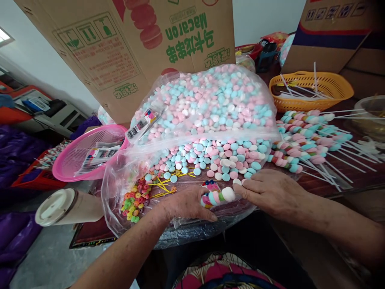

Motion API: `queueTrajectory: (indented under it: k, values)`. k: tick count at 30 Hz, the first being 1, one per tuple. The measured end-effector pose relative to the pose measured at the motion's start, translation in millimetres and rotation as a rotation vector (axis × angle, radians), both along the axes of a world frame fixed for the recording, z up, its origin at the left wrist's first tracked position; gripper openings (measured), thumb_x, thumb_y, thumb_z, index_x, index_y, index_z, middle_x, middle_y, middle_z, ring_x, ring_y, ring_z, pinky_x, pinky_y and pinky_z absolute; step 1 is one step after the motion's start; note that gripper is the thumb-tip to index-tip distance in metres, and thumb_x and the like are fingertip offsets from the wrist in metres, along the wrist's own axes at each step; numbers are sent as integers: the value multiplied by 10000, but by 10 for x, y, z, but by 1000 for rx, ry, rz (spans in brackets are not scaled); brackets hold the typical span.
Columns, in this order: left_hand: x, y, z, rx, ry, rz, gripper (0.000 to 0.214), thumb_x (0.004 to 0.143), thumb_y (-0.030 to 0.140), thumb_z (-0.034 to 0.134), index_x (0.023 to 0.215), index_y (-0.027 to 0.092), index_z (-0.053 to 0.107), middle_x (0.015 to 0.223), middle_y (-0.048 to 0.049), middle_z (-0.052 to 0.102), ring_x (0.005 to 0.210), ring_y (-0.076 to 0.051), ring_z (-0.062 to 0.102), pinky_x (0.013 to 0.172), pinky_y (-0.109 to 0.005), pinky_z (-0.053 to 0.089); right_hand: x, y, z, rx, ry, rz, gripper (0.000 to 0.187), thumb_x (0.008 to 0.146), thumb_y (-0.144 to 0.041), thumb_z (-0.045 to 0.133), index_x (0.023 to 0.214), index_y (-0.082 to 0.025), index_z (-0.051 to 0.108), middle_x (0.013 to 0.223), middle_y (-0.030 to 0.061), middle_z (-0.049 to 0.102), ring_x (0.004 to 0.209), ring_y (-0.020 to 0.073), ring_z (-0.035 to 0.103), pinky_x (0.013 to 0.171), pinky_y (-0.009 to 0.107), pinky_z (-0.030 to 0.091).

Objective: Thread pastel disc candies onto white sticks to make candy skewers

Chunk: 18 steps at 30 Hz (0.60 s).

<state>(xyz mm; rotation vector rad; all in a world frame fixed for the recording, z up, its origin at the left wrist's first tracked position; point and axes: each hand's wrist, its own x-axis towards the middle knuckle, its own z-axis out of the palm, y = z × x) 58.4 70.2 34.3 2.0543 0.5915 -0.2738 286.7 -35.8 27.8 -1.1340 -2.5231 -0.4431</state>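
Note:
My left hand (192,203) is closed around a marshmallow skewer (217,197) strung with white, green, blue and pink pieces. A printed label (211,185) shows just behind the skewer. At the skewer's white end, my right hand (266,193) has its fingers together, with a white marshmallow (237,182) at the fingertips. Loose pink, blue and white marshmallows (222,150) spill from a big clear bag (207,96) toward both hands. Left of my left hand lie small colored candy rings (136,200) and yellow ties (162,187).
Finished-looking skewers (313,140) are piled at right, sticks pointing outward. Behind them stands a yellow basket (339,86) holding sticks. A pink basket (69,160) with printed packets and a lidded cup (72,206) are at left. A cardboard box (120,48) rises behind the bag.

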Motion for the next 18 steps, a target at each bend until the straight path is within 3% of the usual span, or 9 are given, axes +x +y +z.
queueTrajectory:
  k: [5, 9, 13, 18]
  values:
    - [66, -110, 25, 364, 207, 37, 258, 751, 336, 638, 986, 231, 638, 920, -9, 699, 841, -211, 642, 741, -291, 481, -32, -90, -85, -556, 112, -120, 312, 763, -19, 442, 908, -212, 640, 714, -1, 659, 562, 127, 550, 493, 250, 279]
    - [139, -215, 12, 647, 339, 69, 236, 791, 335, 581, 979, 195, 612, 915, -64, 700, 856, -255, 654, 724, -331, 491, -48, -110, -84, -708, 259, -195, 265, 843, -103, 430, 891, -231, 658, 712, 5, 664, 616, 136, 577, 534, 223, 337]
    - [131, -233, 41, 655, 246, -2, 290, 816, 337, 576, 1058, 179, 589, 1031, -102, 687, 972, -282, 631, 815, -377, 483, 19, -73, -113, -561, 291, -273, 250, 872, -141, 421, 879, -223, 656, 703, 6, 657, 614, 141, 569, 555, 230, 354]
    - [102, -166, 132, 334, 54, 56, 392, 757, 335, 663, 1123, 213, 595, 1086, -46, 674, 972, -243, 615, 839, -348, 477, 106, -34, -88, -124, 73, -138, 282, 817, -24, 421, 958, -155, 626, 664, 26, 626, 566, 163, 548, 540, 281, 327]
